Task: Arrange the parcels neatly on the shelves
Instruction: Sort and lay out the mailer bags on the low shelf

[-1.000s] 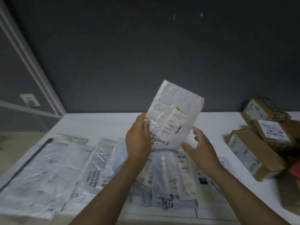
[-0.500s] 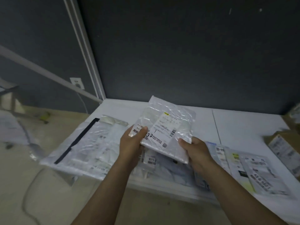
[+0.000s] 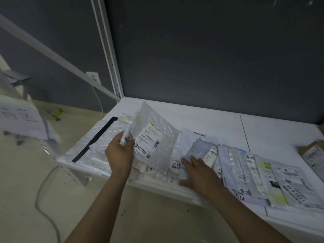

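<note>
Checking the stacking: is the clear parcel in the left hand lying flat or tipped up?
Tipped up. The left hand grips the clear parcel by its left edge, and its top corner stands well above the shelf.

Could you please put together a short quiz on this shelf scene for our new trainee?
1. True or false: the right hand grips the bubble-wrap parcel.
2. Where is the cardboard box? A) far right of the shelf B) far left of it C) on the floor
3. Fill in: the large clear bag at the left end bears a ___ strip.
Key: 1 false, the left hand grips it, the right lies flat on a grey parcel; 2 A; 3 black.
</note>
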### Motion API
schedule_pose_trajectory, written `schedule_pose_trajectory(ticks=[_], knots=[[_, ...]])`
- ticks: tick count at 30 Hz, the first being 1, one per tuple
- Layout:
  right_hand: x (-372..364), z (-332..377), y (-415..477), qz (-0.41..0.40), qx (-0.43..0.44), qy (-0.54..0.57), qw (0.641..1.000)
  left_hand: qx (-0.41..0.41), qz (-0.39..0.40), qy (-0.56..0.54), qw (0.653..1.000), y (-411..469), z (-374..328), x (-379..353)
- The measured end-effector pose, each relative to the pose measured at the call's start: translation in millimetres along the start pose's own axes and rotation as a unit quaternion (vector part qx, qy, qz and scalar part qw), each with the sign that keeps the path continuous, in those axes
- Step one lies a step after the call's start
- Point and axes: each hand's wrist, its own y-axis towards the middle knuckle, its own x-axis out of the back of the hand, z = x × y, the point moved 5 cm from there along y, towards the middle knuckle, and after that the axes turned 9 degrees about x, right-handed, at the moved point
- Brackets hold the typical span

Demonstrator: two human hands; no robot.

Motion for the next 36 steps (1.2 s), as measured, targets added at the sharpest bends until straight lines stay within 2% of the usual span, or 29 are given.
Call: schedule_pose_trajectory(ticks=[2, 4, 6, 8, 15, 18, 20, 22, 25, 28, 30, 34, 36], knots=[[1.5, -0.7, 1.1, -0.024, 0.015, 0.010, 1.000, 0.003, -0.008, -0.010, 1.000, 1.7, 0.1, 4.0], [8.6, -3.8, 0.5, -0.073, 0.023, 0.071, 0.995, -0.006, -0.012, -0.006, 1.000, 0.8, -1.6, 5.4], [17.9, -11.2, 0.0, -0.134, -0.004, 0.108, 0.985, -0.012, -0.008, -0.007, 1.000, -1.1, -3.4, 4.9], [21.1, -17.9, 1.0, -0.166, -0.044, 0.090, 0.981, -0.014, -0.006, -0.006, 1.000, -2.1, -3.6, 3.9], [-1.0, 3.9, 15.2, -0.093, -0.055, -0.092, 0.990, -0.024, -0.003, -0.004, 1.000, -7.3, -2.4, 3.9], [0.1, 10.8, 18.6, -0.096, -0.035, -0.136, 0.985, -0.026, -0.004, -0.013, 1.000, -7.2, -2.1, 4.4], [8.5, 13.8, 16.2, -0.102, -0.020, -0.114, 0.988, -0.020, -0.008, -0.027, 0.999, -6.3, -0.9, 4.5], [19.1, 4.7, 10.9, -0.127, -0.048, -0.047, 0.990, -0.011, -0.021, -0.046, 0.999, -7.0, 0.1, 4.1], [40.1, -15.5, -7.9, -0.235, -0.126, 0.051, 0.962, -0.012, -0.038, -0.070, 0.997, -15.4, -1.2, -2.9], [49.3, -31.1, -23.5, -0.335, -0.182, 0.146, 0.913, 0.002, 0.019, -0.083, 0.996, -31.5, 1.9, -30.7], [52.7, -36.1, -27.9, -0.360, -0.198, 0.177, 0.894, -0.004, 0.075, -0.052, 0.996, -46.0, 6.0, -55.1], [54.8, -32.5, -30.5, -0.324, -0.146, 0.159, 0.921, -0.073, 0.160, 0.039, 0.984, -78.4, 11.8, -92.2], [53.3, -32.7, -29.9, -0.291, -0.125, 0.107, 0.943, -0.091, 0.186, 0.094, 0.974, -82.2, 16.5, -103.8]])
